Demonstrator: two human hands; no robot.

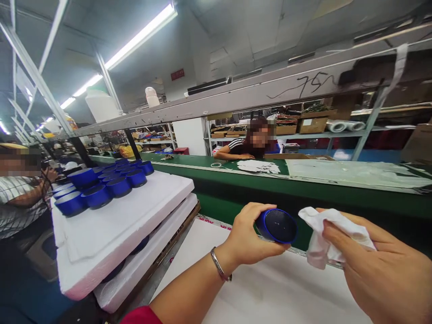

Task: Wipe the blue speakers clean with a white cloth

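My left hand (251, 236) is wrapped round a small round speaker (279, 226) with a blue body and a black mesh top, which tilts towards me. In my right hand (381, 256) a crumpled white cloth (329, 236) is pinched between thumb and fingers. Cloth and speaker are close together but apart. Both hands are above a white sheet (270, 288) on the work surface. At left, several more blue speakers (96, 195) stand grouped on a white foam slab (135, 202).
A second foam slab (148, 256) lies under the first, with dark round items between them. Beyond runs a green conveyor (216, 180) with a pile of white pieces (259, 166). One person sits behind it, another at far left. A metal shelf (236, 101) crosses overhead.
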